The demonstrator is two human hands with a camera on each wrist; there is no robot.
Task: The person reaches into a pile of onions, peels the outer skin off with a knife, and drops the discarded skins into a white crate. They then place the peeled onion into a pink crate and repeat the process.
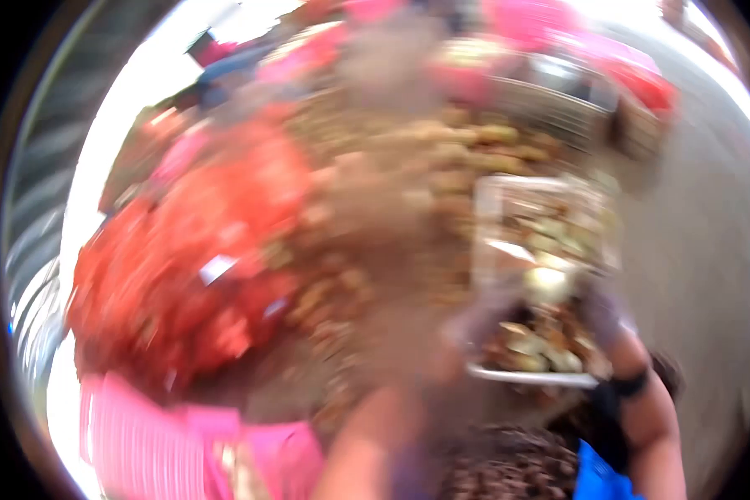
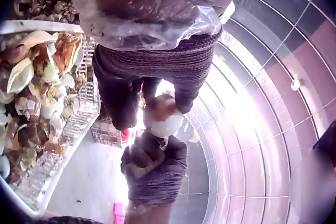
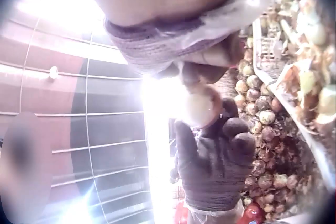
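Observation:
A pale, partly peeled onion [image 1: 548, 285] is between my two hands, over a white crate [image 1: 535, 379] of onions and loose skins. My left hand [image 3: 216, 163], in a dark purple knit glove, grips the onion from one side, thumb and fingertips around it. On the other side my right hand [image 2: 155, 171], gloved alike, has its curled fingers right at the onion's surface. Brown skin still covers part of the onion [image 3: 202, 107] in the right wrist view. Clear plastic [image 2: 147, 27] wraps the left wrist above the glove. The head view is strongly blurred.
Red mesh sacks [image 1: 192, 283] are piled at the left, above a pink plastic crate [image 1: 146, 442]. Many onions [image 3: 265, 116] lie on the ground beyond the white crate. Further crates [image 1: 550, 108] stand at the back right, beside grey floor [image 1: 692, 250].

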